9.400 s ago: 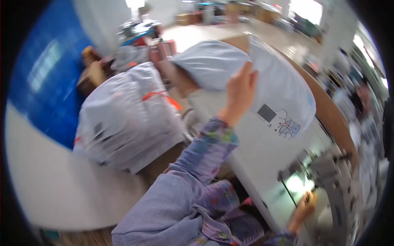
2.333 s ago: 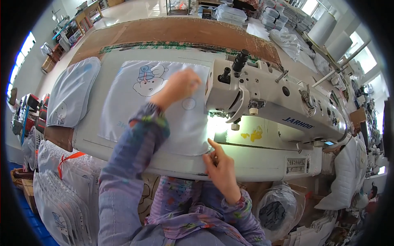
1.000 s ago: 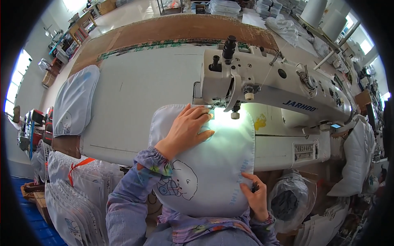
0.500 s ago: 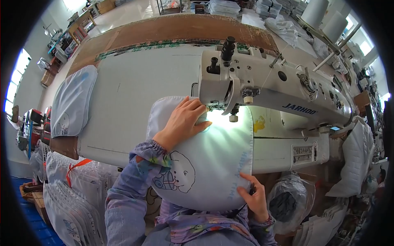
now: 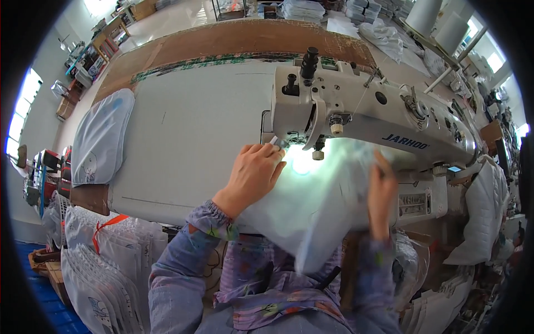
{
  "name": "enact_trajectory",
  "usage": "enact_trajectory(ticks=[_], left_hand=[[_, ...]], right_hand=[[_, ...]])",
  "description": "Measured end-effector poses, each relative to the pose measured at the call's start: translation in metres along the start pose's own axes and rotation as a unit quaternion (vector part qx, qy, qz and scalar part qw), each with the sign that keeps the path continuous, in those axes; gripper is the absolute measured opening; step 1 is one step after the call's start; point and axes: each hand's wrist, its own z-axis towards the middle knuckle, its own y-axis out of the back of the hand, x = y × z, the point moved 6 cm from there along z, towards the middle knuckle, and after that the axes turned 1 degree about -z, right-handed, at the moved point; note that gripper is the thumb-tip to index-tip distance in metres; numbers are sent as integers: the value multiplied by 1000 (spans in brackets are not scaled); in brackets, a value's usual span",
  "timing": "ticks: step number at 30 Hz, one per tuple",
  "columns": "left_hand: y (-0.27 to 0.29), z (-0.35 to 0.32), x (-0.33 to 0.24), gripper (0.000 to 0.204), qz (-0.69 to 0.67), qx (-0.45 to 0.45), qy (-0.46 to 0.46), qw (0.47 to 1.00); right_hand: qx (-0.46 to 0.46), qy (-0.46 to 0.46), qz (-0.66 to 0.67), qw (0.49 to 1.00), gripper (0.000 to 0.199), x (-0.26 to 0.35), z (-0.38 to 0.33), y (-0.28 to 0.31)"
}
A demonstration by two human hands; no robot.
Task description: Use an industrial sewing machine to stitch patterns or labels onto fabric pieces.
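A white fabric piece, blurred and folded, lies under the lit needle area of a sewing machine. Its lower corner hangs over the table's near edge. My left hand is beside the presser foot, left of the needle, with fingers bent and pressed together. A small white tip sticks out above these fingers; what it belongs to is unclear. Smeared by motion, my right hand is at the fabric's right edge, under the machine arm. Whether its fingers grip the cloth does not show.
A stack of white fabric pieces lies at the table's left end. More printed pieces hang below it, tied with a red ribbon. White thread cones stand at the far right. A quilted white piece hangs at right.
My right hand has moved up from the fabric's lower right edge to beside the machine arm. The fabric has swung round and folded, its printed drawing no longer showing. My left hand stays near the needle.
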Motion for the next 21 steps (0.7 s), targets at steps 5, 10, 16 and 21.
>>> enact_trajectory(ticks=[5, 10, 16, 21], left_hand=[[-2, -10, -20, 41, -11, -31, -23, 999], [8, -24, 0, 44, -29, -35, -27, 999], [0, -16, 3, 44, -67, -4, -29, 997], [-3, -14, 11, 42, -47, -18, -23, 998]], right_hand=[[207, 149, -321, 912, 44, 28, 57, -75], [28, 189, -132, 973, 74, 61, -8, 5], [265, -144, -65, 951, 82, 25, -93, 41], [219, -28, -20, 975, 75, 33, -81, 24]])
